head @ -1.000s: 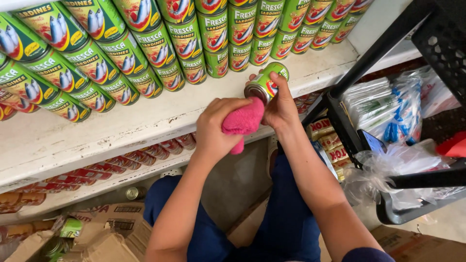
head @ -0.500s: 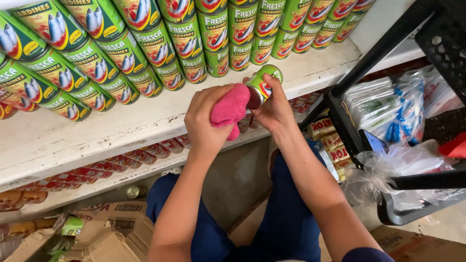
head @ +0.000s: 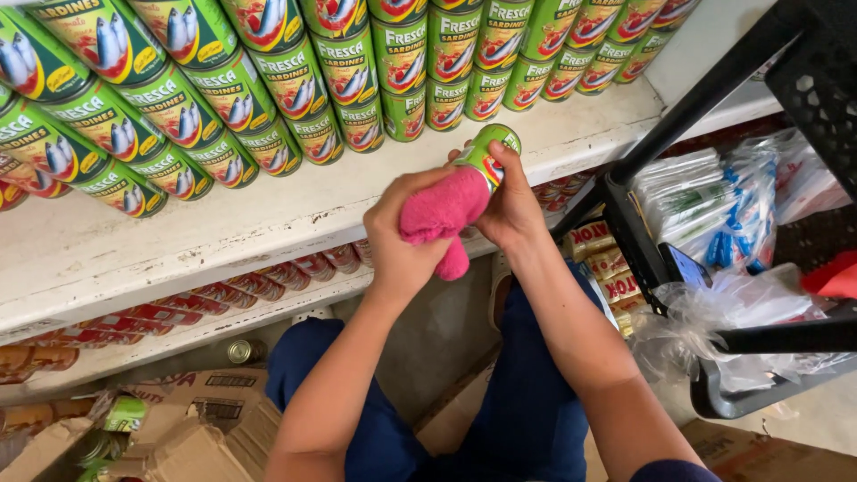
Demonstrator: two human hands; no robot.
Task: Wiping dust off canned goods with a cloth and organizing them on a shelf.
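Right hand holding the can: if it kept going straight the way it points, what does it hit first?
Probably the row of green cans stacked on the white shelf. The right hand tilts its can up toward them; bare shelf lies between, though depth is hard to judge.

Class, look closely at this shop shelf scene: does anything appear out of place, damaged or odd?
One loose can lies alone on its side on the floor under the lower shelf, apart from the stacked rows. The white shelf has chipped, worn paint along its edge. Torn cardboard boxes sit open below.
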